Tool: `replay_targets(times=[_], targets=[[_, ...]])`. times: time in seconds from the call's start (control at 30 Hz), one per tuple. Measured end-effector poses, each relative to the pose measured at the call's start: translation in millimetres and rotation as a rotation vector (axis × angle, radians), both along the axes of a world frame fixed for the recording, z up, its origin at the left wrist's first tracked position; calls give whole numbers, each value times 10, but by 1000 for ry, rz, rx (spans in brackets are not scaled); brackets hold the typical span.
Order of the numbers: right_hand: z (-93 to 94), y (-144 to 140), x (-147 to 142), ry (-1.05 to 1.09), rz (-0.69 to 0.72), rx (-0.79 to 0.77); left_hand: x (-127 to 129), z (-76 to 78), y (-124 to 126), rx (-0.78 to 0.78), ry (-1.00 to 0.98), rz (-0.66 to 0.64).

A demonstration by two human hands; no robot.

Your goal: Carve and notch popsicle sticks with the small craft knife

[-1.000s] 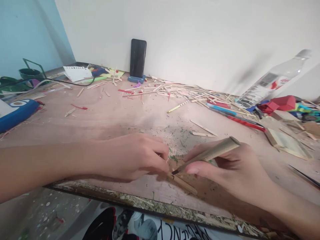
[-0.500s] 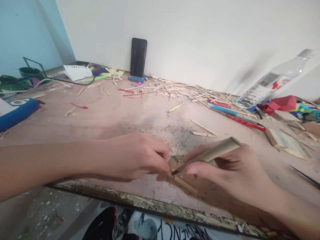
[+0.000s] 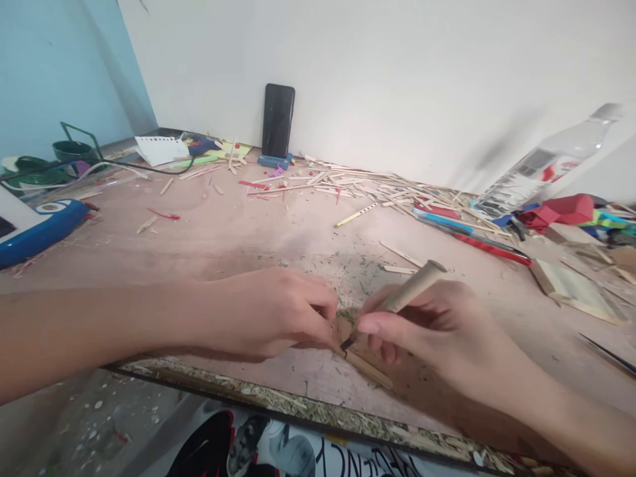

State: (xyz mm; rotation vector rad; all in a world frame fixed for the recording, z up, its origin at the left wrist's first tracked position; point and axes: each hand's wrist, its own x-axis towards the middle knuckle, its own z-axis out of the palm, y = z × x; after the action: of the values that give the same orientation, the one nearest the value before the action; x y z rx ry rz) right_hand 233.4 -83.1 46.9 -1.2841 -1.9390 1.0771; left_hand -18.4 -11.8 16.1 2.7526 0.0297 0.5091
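Note:
My right hand [image 3: 437, 331] grips a small cutting tool with a thick, pale round handle [image 3: 415, 288] and a short dark tip. The tool leans to the right, its tip down at the wooden craft stick [image 3: 370, 370] that lies on the table near the front edge. Close to that tip, the curled fingers of my left hand [image 3: 293, 311] are closed on the stick's left end, which they hide. Green shavings [image 3: 365, 285] are scattered just beyond both hands.
Loose craft sticks [image 3: 348, 175] pile along the wall, with a phone [image 3: 278, 120] propped upright. A clear bottle [image 3: 546, 162] stands at the right, near pens [image 3: 491, 250] and a wood block [image 3: 576, 289]. A blue-and-white object [image 3: 42, 228] sits at the left.
My right hand has shifted slightly left, and the tool's handle stands steeper. The tip stays at the stick. My left hand has hardly moved.

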Motion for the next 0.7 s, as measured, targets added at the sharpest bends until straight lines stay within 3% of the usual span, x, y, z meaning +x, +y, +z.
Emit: replay_targets(times=[0.2,0.57,0.7], targets=[[-32,121,69,120,34,-191,15,55,-10,9,28,10],[51,-10,100,109,29,-106,-7,16,3,-17,-15,-10],[28,-1,94,162,5,-150,-8,11,-3,2,-15,2]])
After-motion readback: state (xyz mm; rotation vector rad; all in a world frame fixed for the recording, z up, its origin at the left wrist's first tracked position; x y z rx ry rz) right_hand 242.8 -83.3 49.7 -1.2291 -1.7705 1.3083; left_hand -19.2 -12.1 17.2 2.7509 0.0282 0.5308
